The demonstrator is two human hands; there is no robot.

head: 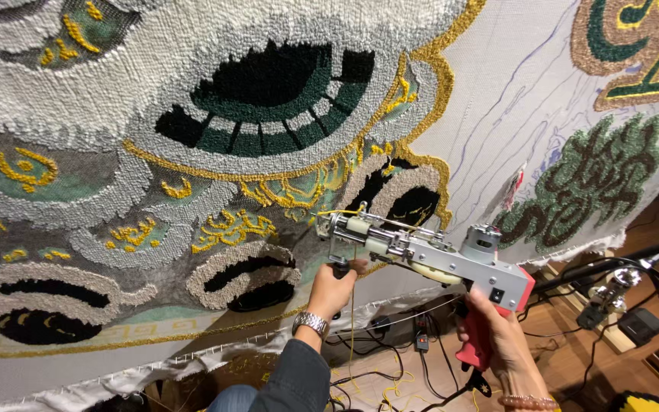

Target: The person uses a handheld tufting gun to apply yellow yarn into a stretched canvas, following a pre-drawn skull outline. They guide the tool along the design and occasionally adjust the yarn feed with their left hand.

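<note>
I have the tufting gun (421,255) up against the stretched backing cloth (512,99), its nose set just beside the gold outline (436,164) near the lower middle of the cloth. My right hand (501,336) is clamped around the red pistol grip, and my left hand (333,286) is closed on the small black front handle under the nose. The two hands are apart, one at each end of the gun. A strand of yellow yarn (352,320) hangs down from the gun toward the floor.

By my reckoning most of the left and middle of the cloth is already filled with grey, white, dark green, black and gold pile. What is left looks like the bare white area to the right of the gold outline, where only drawn lines show, up to the green patch (596,175) near the right edge.

Open room lies to the right and upward. Just below, the cloth's bottom edge is close, and cables (390,358) clutter the floor.
</note>
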